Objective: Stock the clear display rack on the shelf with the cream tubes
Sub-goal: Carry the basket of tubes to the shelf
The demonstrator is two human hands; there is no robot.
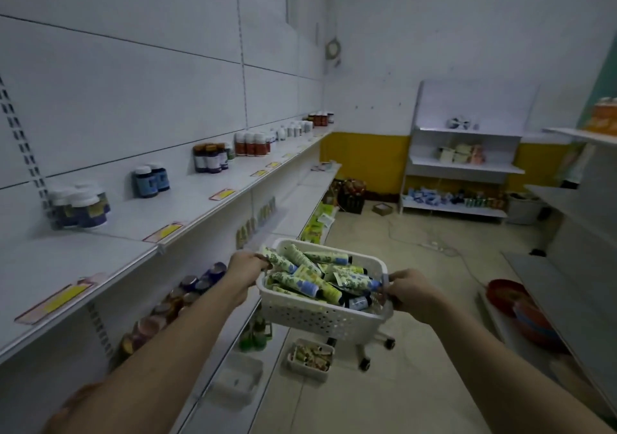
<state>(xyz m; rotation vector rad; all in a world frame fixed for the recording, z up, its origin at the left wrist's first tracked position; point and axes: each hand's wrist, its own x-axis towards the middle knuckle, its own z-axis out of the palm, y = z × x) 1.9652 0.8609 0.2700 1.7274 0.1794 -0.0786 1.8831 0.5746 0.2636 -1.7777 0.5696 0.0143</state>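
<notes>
Two-handed grip on basket [320, 316], handles hidden

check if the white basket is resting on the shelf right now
No. The white basket of cream tubes is held in the air beside the shelf, with the left hand and right hand gripping its ends.

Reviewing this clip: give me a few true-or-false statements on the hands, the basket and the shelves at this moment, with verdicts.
1. Both hands hold the white basket by its ends. True: left hand, right hand.
2. The basket is empty. False: it is full of cream tubes.
3. The basket rests on the floor. False: it is held in the air.
4. Bottles stand on the upper shelf at left. True.
</notes>
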